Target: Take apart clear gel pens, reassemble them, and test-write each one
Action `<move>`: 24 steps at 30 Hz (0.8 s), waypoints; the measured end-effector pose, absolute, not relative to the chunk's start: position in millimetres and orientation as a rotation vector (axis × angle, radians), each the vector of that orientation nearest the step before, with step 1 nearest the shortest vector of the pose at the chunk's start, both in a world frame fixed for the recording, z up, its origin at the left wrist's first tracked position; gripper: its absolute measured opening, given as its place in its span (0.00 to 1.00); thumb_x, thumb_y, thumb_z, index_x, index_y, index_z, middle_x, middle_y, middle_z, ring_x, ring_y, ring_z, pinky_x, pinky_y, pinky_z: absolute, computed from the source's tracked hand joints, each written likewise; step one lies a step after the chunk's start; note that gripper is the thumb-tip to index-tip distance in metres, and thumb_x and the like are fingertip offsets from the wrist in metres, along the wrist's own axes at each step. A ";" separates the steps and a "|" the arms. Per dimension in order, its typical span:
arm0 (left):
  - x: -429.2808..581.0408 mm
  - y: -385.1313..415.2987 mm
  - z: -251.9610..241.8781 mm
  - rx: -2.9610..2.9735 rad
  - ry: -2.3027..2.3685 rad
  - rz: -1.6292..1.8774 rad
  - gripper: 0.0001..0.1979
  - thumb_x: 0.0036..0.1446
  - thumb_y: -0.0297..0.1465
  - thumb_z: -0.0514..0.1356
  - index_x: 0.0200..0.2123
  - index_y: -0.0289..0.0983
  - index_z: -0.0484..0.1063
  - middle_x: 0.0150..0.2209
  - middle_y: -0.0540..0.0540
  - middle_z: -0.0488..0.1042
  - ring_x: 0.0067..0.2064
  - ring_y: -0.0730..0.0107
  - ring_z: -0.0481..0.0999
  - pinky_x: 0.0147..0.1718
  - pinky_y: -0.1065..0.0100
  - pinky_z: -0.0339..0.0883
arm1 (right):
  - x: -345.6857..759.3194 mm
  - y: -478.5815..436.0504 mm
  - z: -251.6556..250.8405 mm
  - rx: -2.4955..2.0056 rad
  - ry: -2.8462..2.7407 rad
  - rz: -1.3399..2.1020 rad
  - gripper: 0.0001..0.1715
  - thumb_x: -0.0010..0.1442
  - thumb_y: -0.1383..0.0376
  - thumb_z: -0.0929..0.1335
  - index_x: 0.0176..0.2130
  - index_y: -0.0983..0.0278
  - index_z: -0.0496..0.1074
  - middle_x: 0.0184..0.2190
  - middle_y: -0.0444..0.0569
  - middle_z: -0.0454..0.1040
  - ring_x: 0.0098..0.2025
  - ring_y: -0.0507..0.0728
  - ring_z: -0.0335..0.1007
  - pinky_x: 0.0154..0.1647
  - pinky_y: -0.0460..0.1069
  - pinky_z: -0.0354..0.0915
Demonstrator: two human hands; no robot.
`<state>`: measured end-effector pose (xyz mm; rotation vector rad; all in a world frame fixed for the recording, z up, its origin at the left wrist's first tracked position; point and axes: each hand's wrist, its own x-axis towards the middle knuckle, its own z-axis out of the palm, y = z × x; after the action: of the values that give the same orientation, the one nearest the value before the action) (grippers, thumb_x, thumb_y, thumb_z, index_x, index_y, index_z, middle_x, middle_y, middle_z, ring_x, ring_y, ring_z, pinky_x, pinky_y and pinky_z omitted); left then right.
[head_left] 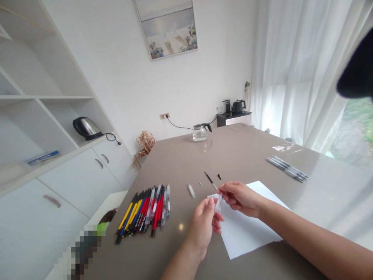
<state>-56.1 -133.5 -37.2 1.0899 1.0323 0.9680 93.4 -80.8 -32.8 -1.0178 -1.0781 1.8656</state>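
My left hand (205, 217) is closed around a clear plastic pen barrel (218, 205), held tilted above the edge of a white sheet of paper (250, 229). The fingers of my right hand (237, 197) are pinched at the barrel's upper end; whatever is between those fingertips is hidden. Just beyond the hands lie a dark pen refill (209, 179), a small black piece (219, 177), a tiny pale piece (201, 184) and a translucent pen part (191, 191).
Many yellow, blue, red and clear pens (145, 210) lie side by side on the brown table (175, 163), left of my hands. A bundle of clear pens (287, 168) is at the right. A glass pot (199, 133) stands near the far edge.
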 end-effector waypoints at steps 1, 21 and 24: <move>-56.3 -133.5 -37.7 1.106 1.028 0.951 0.26 0.48 0.49 0.49 0.40 0.33 0.64 0.23 0.49 0.65 0.21 0.79 0.61 0.20 0.75 0.56 | 92.2 -82.0 -33.1 -1.035 -1.106 1.846 0.08 0.47 0.62 0.63 0.26 0.67 0.65 0.16 0.39 0.56 0.15 0.44 0.41 0.14 0.43 0.35; -59.4 -131.0 -31.8 0.958 0.919 1.281 0.19 0.50 0.41 0.53 0.40 0.34 0.67 0.22 0.52 0.62 0.21 0.80 0.58 0.21 0.74 0.55 | 87.6 -85.2 -40.3 -0.923 -1.053 1.991 0.05 0.49 0.66 0.64 0.28 0.68 0.66 0.19 0.43 0.59 0.19 0.45 0.50 0.15 0.42 0.46; -59.1 -131.7 -31.5 0.936 0.843 1.335 0.18 0.52 0.40 0.51 0.41 0.34 0.65 0.24 0.51 0.63 0.22 0.80 0.60 0.22 0.74 0.57 | 96.0 -80.6 -28.2 -0.722 -0.822 2.034 0.03 0.49 0.68 0.64 0.29 0.66 0.66 0.21 0.42 0.59 0.19 0.45 0.47 0.16 0.42 0.46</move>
<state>-59.1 -131.7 -31.5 0.9361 0.8427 1.3354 96.0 -80.6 -28.2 -0.7224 -0.8223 2.0336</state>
